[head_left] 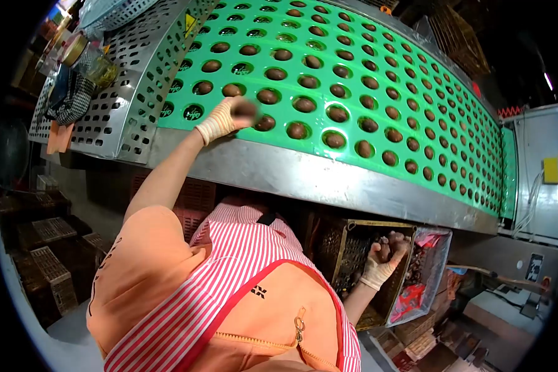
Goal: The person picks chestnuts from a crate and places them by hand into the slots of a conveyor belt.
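My left hand [223, 119], in a pale striped glove, is over the near left part of the green tray [248, 133]. At its fingertips is a dark brown egg [245, 111], blurred by motion. Rows of oval hollows in the tray hold brown eggs [296, 130], one to a hollow. Several hollows [193, 112] on the left side have no egg. My right hand [380, 270], gloved too, is palm up above a crate [353, 232] below the tray's edge. Its fingers curl around several brown eggs [387, 246].
A metal rim [291, 166] runs along the tray's near side. Perforated metal guard [127, 93] stands at the left, with a glass jar [96, 68] on it. Beside the crate is a plastic-lined bin [437, 260] holding red bags and debris. Stacked crates [46, 273] stand at lower left.
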`<state>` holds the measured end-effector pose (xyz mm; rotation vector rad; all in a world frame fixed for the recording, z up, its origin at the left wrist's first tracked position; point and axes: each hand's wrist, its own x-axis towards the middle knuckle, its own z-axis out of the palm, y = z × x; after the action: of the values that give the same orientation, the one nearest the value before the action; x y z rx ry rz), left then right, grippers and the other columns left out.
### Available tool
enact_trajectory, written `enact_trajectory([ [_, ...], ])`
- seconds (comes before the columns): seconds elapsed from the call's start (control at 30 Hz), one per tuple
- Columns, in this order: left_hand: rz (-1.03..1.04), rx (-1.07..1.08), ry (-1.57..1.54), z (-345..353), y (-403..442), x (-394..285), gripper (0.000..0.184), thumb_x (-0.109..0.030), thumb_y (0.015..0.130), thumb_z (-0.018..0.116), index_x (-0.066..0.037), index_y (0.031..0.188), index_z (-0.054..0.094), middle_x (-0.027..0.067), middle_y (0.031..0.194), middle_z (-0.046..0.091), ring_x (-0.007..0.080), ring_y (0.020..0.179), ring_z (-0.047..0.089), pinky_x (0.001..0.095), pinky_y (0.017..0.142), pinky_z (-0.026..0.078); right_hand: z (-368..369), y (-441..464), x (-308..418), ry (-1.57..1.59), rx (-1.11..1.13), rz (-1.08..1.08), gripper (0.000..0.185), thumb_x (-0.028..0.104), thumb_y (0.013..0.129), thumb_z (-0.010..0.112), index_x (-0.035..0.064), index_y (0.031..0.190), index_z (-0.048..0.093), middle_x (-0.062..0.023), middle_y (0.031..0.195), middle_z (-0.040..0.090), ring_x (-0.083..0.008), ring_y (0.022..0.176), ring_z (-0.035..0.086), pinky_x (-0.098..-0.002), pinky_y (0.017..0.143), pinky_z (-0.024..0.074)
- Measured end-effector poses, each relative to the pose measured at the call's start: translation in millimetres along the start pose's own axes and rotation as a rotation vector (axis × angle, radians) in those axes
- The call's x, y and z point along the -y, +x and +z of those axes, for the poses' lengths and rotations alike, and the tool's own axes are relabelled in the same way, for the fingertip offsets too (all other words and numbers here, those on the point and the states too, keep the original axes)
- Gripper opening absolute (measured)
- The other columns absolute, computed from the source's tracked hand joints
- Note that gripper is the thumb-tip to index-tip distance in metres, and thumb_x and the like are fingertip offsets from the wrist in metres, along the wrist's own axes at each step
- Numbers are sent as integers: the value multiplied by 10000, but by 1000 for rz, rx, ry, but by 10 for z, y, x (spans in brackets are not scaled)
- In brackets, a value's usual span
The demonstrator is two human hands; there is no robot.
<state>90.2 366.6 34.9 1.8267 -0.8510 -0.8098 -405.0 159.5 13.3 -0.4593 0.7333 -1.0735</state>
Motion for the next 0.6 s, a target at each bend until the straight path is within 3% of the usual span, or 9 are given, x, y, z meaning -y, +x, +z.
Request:
enact_trajectory([
  [0.03,16,61,179,-140,97,308,584,-241,715,768,-44,1217,543,124,1207,552,238,1076,562,373,945,475,306,-11,-86,-73,50,-24,516,354,809,785,151,1233,570,-15,1150,601,-170,866,561,-289,638,495],
  [0.13,10,-193,509,-302,-37,411,580,-227,687,774,-73,1205,564,151,1299,489,318,1112,553,396,957,477,863,27,-329,-232,226,-79,674,357,782,813,189,1332,461,-16,1182,570,-159,886,589,-270,624,510],
  [0.2,-128,-208,604,-554,-189,259,538,-191,695,754,-145,1203,582,160,1320,451,383,1127,541,427,940,491,1232,-8,-477,-369,277,-87,660,314,793,803,172,1332,450,-28,1191,560,-181,875,596,-287,606,519],
  [0.3,-368,-54,813,-859,-303,411,530,-158,738,732,-130,1238,561,159,1349,433,400,1068,578,451,912,497,1696,40,-708,-645,209,-78,547,81,801,655,95,1317,473,-62,1153,544,-185,841,595,-307,575,525],
  [0.37,-353,-157,761,-948,-332,586,545,-172,747,735,-129,1259,555,161,1346,435,393,1083,574,453,907,498,2001,146,-921,-794,292,-89,514,42,796,647,55,1291,508,-77,1130,542,-177,796,595,-293,579,522],
  [0.47,-235,-430,550,-956,-408,611,510,-226,784,735,-113,1253,574,158,1197,543,341,1010,601,423,875,503,2534,440,-1310,-1141,458,-150,547,70,716,766,28,1228,579,-99,1216,505,-225,1011,565,-326,844,508],
  [0.53,-157,-534,319,-941,-383,876,451,-246,801,731,-99,1209,604,148,1073,613,306,977,606,416,876,495,3066,590,-1699,-1423,714,-450,601,116,667,819,71,1224,599,-132,1274,480,-273,1137,519,-383,962,456],
  [0.57,-142,-624,223,-904,-368,965,367,-236,837,716,-54,1142,627,110,902,656,232,818,615,361,774,519,3265,713,-1959,-1535,799,-607,596,144,661,826,93,1213,609,-155,1270,481,-293,1151,514,-396,971,450],
  [0.6,-113,-652,41,-910,-356,1053,348,-224,856,701,-38,1139,622,86,865,638,185,752,586,326,700,494,3461,832,-2228,-1640,886,-770,590,172,654,832,114,1202,619,-179,1266,482,-314,1166,510,-408,980,445],
])
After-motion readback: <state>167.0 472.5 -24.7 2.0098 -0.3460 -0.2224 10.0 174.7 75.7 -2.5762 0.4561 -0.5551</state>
